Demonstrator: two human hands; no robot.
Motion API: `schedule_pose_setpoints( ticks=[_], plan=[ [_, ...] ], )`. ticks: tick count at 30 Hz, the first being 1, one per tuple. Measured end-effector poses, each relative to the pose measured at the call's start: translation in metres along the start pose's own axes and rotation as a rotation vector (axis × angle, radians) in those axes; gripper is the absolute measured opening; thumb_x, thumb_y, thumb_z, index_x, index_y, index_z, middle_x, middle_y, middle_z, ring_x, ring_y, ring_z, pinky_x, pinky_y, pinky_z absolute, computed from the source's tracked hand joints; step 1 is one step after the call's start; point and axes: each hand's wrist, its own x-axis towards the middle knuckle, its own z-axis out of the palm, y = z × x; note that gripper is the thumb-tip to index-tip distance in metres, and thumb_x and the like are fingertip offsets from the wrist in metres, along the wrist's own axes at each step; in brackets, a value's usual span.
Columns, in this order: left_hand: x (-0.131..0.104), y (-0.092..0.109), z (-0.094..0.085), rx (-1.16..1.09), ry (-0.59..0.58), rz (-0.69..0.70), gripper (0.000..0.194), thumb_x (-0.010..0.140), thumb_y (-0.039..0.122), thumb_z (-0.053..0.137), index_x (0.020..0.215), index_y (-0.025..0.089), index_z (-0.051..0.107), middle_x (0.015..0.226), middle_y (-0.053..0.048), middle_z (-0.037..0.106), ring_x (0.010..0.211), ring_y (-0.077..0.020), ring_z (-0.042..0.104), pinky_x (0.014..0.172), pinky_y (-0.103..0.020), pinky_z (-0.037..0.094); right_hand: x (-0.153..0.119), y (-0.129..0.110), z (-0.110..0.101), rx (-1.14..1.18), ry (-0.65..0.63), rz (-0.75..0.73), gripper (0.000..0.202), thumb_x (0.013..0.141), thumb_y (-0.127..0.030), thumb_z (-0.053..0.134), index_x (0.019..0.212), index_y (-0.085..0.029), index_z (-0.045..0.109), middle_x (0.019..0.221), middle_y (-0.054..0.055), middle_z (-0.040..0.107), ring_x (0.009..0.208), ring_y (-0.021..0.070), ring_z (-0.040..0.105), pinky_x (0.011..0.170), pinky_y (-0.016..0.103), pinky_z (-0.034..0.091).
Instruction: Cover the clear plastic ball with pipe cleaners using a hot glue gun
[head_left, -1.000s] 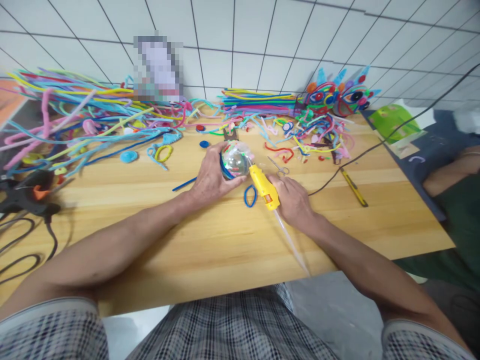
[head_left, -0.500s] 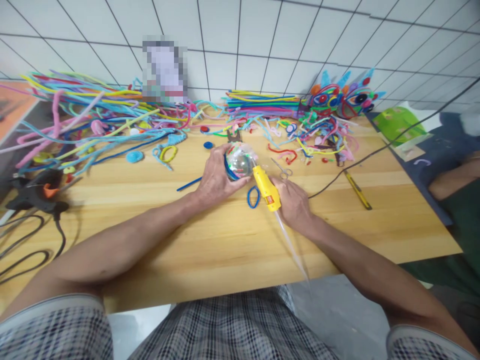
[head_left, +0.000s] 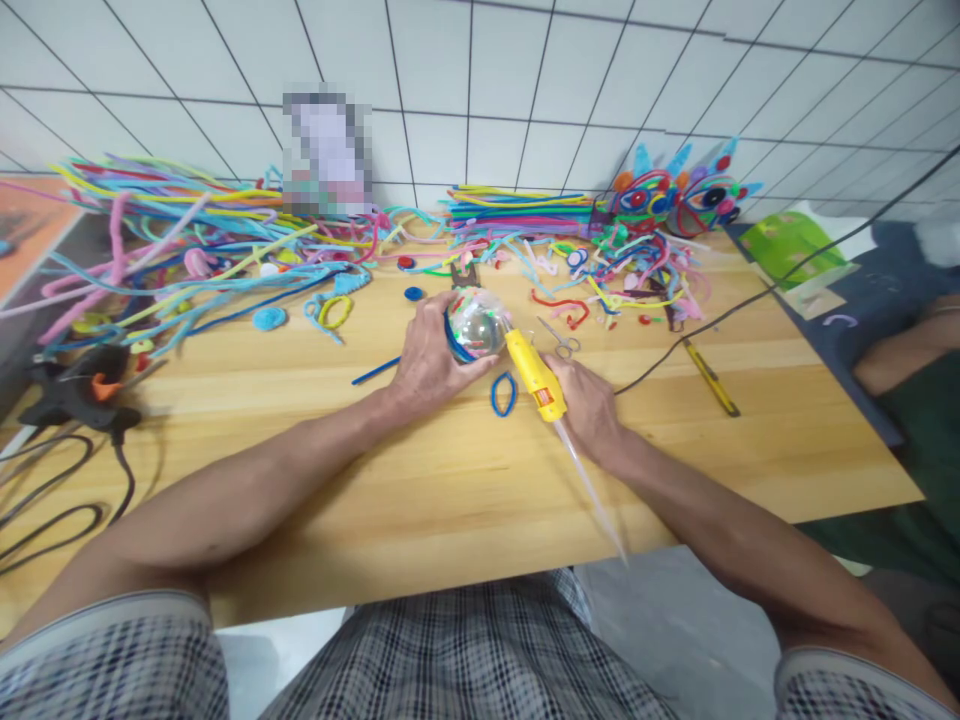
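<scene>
My left hand (head_left: 427, 355) is wrapped round the left side of a clear round ball (head_left: 480, 330), which has blue pipe cleaner along its left edge and coloured bits on it. My right hand (head_left: 585, 405) grips a yellow hot glue gun (head_left: 536, 375) from the right, its nozzle touching or very close to the ball's right side. A clear glue stick (head_left: 592, 490) sticks out of the gun's back end. Just below the ball lies a blue pipe-cleaner loop (head_left: 503, 395). A straight blue pipe cleaner (head_left: 376, 370) pokes out left of my left hand.
Scissors (head_left: 562, 340) and a yellow utility knife (head_left: 711, 378) lie to the right, with a black cord (head_left: 675, 350) between them. Pliers (head_left: 464, 274) lie behind the ball. Piles of pipe cleaners (head_left: 210, 240) line the wall. A black clamp (head_left: 82, 390) stands at left. Another person's arm (head_left: 911, 360) shows at right.
The glue gun's nozzle has shifted slightly down along the ball's right side. Both hands keep their hold, and the whole view has moved a little.
</scene>
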Motion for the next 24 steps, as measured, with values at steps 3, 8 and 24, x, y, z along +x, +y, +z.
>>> schedule_pose_setpoints(
  ticks=[3,8,24],
  plan=[
    [0.0001,0.0016,0.0002,0.003,-0.008,0.001,0.102,0.088,0.073,0.09,0.159,0.022,0.038,0.154,-0.019,0.06,0.143,-0.0401,0.065,0.12,-0.057,0.057,0.0,0.0002,-0.0003,-0.001,-0.023,-0.009,0.04,0.117,-0.033,0.051,0.154,-0.02,0.059,0.113,0.01,0.085,0.095,0.0275,0.08,0.086,0.039,0.064],
    [0.0006,0.0022,0.0012,-0.001,-0.006,0.013,0.101,0.088,0.072,0.091,0.159,0.023,0.038,0.153,-0.02,0.061,0.143,-0.0413,0.065,0.12,-0.059,0.057,0.0005,-0.0008,-0.0008,-0.008,-0.008,-0.028,0.039,0.116,-0.032,0.051,0.151,-0.018,0.061,0.107,0.011,0.084,0.089,0.0279,0.079,0.082,0.04,0.063],
    [0.0004,0.0013,0.0021,0.005,-0.003,0.023,0.104,0.086,0.074,0.092,0.159,0.021,0.04,0.153,-0.02,0.062,0.143,-0.0421,0.064,0.12,-0.06,0.057,0.0036,-0.0051,-0.0031,-0.06,0.003,-0.045,0.036,0.117,-0.031,0.049,0.146,-0.016,0.062,0.103,0.011,0.084,0.088,0.0267,0.079,0.081,0.036,0.063]
  ],
)
